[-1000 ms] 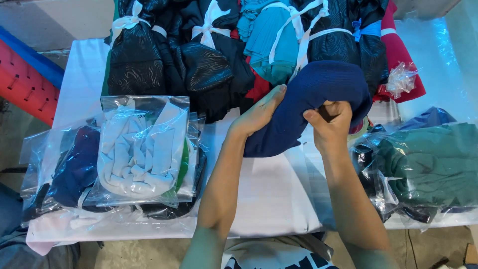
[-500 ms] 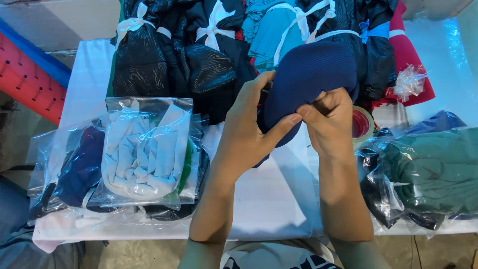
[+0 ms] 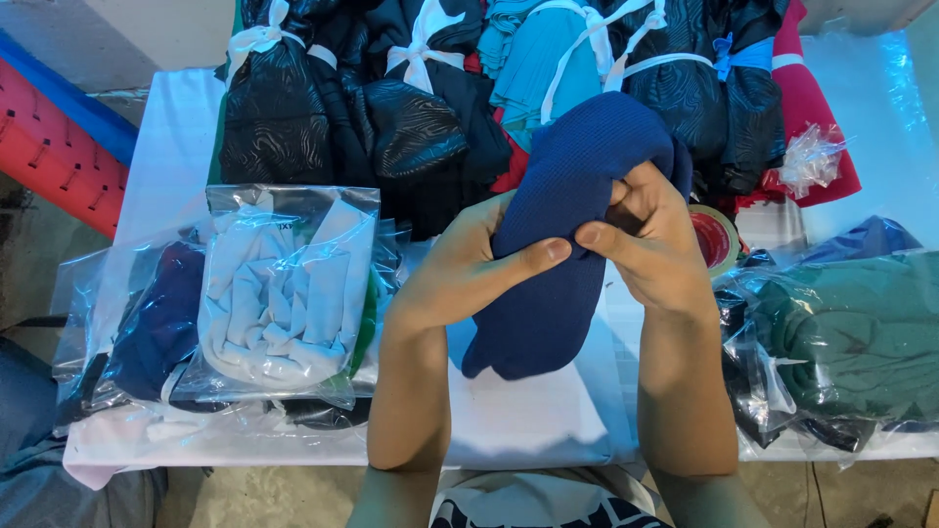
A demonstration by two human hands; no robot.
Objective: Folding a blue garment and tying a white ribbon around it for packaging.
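White cloth covers the table, which stands on a grey concrete floor, with a red and blue padded thing off to the left edge. Along the far side lies a heap of tied bundles, mostly black, some teal and red, bound with white strips. On the right sits a green roll of cloth in a clear bag, with dark bagged pieces pressed against it. On the left a white garment folded in a clear bag rests on top of a navy bagged one. In the middle, lifted just above the cloth, is the blue fabric, bunched at the top and hanging down between both forearms. The left hand has its grip closed on the fabric from the left, thumb laid across the front. The right hand is clenched on the bunched upper part, its thumb touching the left thumb's tip. Just behind the right hand a tape roll with a red core lies on the table, partly hidden
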